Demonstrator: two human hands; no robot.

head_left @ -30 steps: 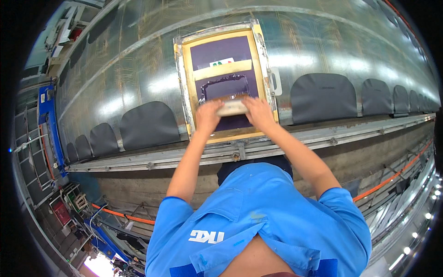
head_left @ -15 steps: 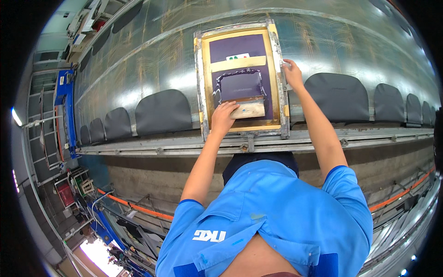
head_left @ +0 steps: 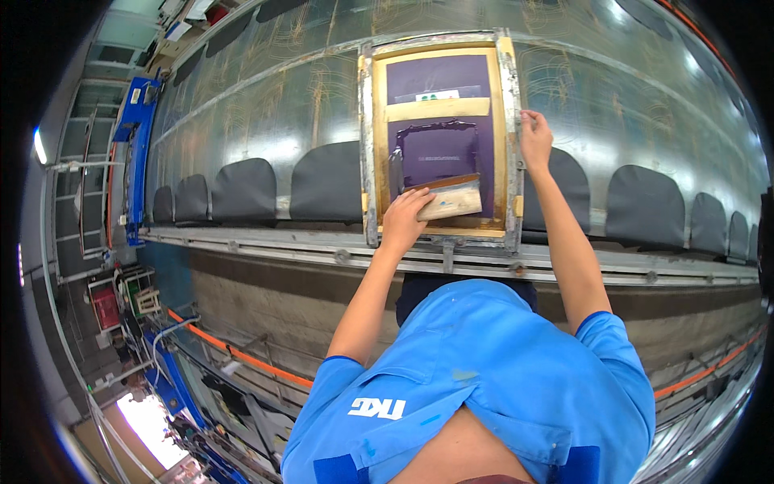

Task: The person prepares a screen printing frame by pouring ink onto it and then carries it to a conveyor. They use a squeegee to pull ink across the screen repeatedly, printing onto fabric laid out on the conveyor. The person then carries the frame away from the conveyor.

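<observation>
A screen printing frame [head_left: 368,153] with yellow-taped inner borders and a purple mesh stands over the long table in front of me. My left hand [head_left: 404,218] is closed on the left end of a wooden squeegee [head_left: 456,201], which lies tilted at the near end of the mesh. Dark purple ink [head_left: 438,125] edges the rectangle beyond it. At the frame's right side my right hand [head_left: 536,141] has its fingers curled in at the outer edge. Their exact contact with it is hard to see. A strip of tape [head_left: 451,110] crosses the mesh.
Dark grey rounded pieces [head_left: 645,207] lie in a row along the table's near side, some partly behind the frame. A metal rail [head_left: 306,254] runs along the near edge, between my body and the table. Blue machinery [head_left: 139,153] stands at the far left.
The frame now sits farther left relative to the dark pieces, and one shows at its right side. The squeegee stays at the mesh's near end, slightly more tilted, under my left hand.
</observation>
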